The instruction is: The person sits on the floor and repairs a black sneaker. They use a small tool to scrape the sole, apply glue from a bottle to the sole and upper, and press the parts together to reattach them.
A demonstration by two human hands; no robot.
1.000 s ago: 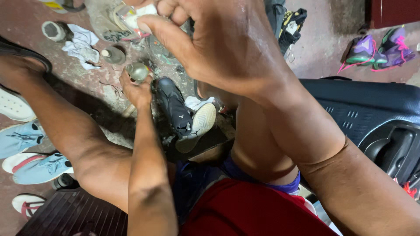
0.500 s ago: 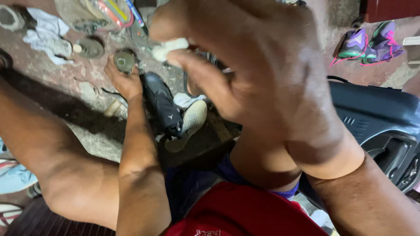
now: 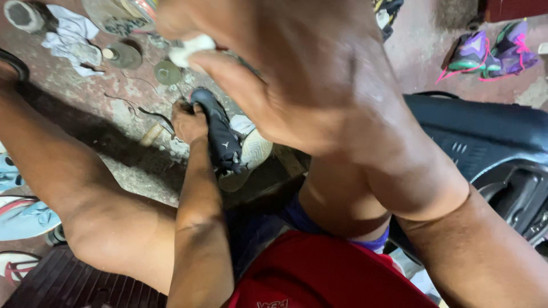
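Now the black shoe (image 3: 220, 137) is gripped by the left hand (image 3: 188, 121), fingers clenched round its heel part, and it is kept low betw. the knees, sole turned to the right, just above the stained floor (image 3: 114, 108). The right hand (image 3: 297, 74) is raised close to the camera; a small white wad (image 3: 191, 50), prob. cloth or cotton, is pinched betw. thumb and fingertips.

For the step to be done well, acc. to what is seen:

- The shoe should be held firm, so that it is not turned when the wad is pressed on it. The grip at the heel looks good for this.
- The wad should be kept small and tight in the pinch; if it is held loose, it could be dropped on the dirty floor.
- The round tin (image 3: 167, 72) and the other lid (image 3: 123, 55) lie near, just beyond the shoe, so little reach is needed; what is inside cannot be told.
- The right hand covers much of the view, so the contact spot on the shoe should be checked before pressing.

Other things are well apart: a white rag (image 3: 68, 34) at top left, purple shoes (image 3: 491, 54) at top right, a dark plastic seat (image 3: 485, 137) on the right side.
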